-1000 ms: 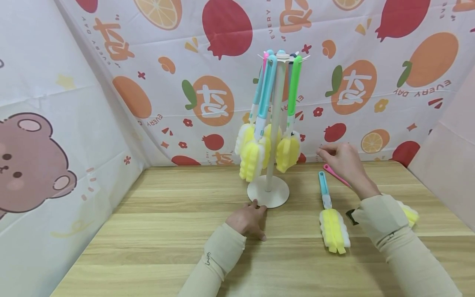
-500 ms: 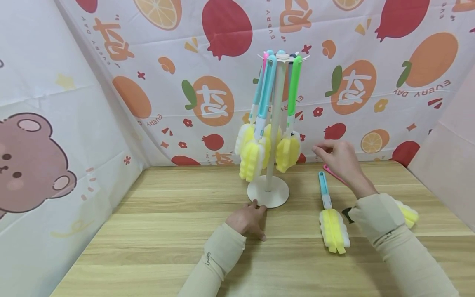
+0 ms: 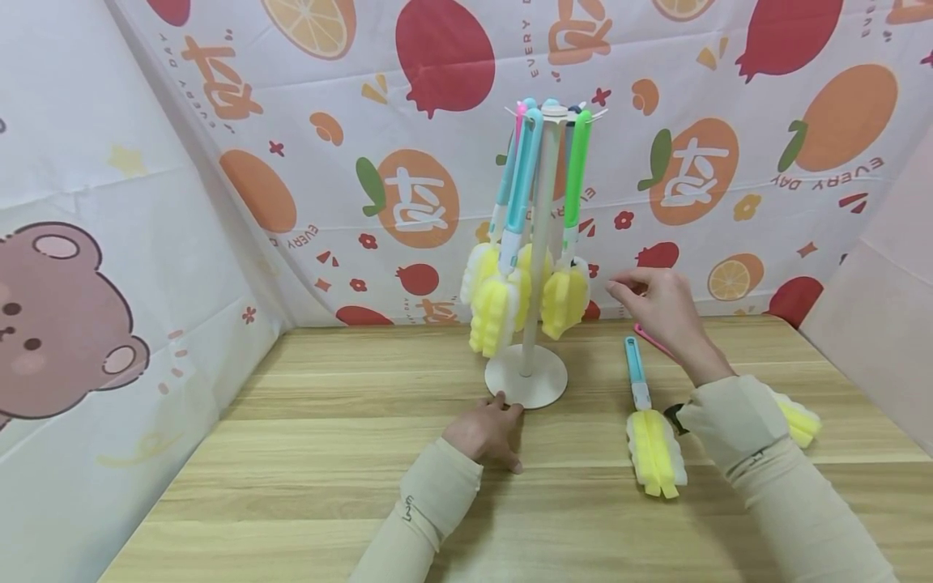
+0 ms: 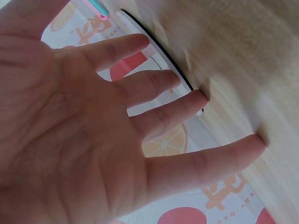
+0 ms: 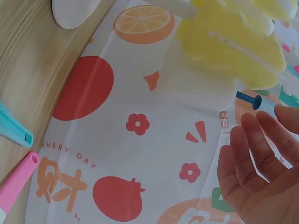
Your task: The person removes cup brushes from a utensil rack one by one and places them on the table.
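A white stand (image 3: 543, 202) with a round base (image 3: 545, 393) holds several hanging sponge brushes. Among them are a light-blue-handled brush (image 3: 523, 182) and a green-handled brush (image 3: 578, 174), with yellow and white sponge heads. My left hand (image 3: 484, 433) has its fingers extended, fingertips right at the base's near edge; the left wrist view shows this hand (image 4: 93, 130) palm-on. To the right of the stand, my right hand (image 3: 663, 312) is raised above the table, fingers loosely bent. Seen from the right wrist, nothing lies between its fingertips, which are near a small dark-blue peg (image 5: 250, 99) and a sponge head (image 5: 224, 46).
A blue-handled sponge brush (image 3: 654, 453) lies on the wooden table (image 3: 306, 453), right of the stand. Beyond it is a pink handle (image 3: 651, 337). My right sleeve partly covers another sponge head (image 3: 802, 421) and a dark handle end (image 3: 675, 418). Printed cloth (image 3: 291, 105) hangs behind.
My right hand has moved left and slightly up, closer to the hanging brushes. The left hand and the stand have stayed in place.
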Demonstrator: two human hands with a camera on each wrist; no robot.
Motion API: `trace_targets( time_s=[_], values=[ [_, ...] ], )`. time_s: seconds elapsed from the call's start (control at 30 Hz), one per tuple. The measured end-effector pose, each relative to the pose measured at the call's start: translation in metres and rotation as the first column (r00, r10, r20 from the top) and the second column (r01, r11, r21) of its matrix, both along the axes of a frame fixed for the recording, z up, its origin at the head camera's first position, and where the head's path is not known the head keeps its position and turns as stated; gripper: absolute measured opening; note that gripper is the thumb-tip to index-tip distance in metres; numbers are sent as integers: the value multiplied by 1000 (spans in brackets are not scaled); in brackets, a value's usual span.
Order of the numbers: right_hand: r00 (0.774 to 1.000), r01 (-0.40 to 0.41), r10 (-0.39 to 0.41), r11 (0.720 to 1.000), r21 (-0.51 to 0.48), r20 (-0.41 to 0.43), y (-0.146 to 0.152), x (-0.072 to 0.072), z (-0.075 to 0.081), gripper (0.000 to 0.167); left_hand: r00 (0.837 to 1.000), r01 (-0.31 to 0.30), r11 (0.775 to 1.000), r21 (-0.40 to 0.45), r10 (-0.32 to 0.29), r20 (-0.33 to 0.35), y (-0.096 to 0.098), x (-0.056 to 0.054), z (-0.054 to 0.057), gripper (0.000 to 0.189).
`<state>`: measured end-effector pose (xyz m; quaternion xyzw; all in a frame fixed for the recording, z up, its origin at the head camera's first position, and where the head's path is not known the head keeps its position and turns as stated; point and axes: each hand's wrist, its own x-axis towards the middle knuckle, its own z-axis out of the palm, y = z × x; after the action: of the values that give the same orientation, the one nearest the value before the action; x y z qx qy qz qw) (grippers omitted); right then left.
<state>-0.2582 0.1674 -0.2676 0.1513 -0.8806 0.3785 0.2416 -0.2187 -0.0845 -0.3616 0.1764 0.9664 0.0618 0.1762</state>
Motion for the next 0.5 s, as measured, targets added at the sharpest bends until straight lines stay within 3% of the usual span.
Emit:
trace_targets(
  time_s=[0.5],
  values=[
    [1000, -9, 9, 999, -39, -10, -8, 0, 4, 23, 1000, 0, 1000, 1, 0, -5, 0, 0, 0, 84]
  ],
)
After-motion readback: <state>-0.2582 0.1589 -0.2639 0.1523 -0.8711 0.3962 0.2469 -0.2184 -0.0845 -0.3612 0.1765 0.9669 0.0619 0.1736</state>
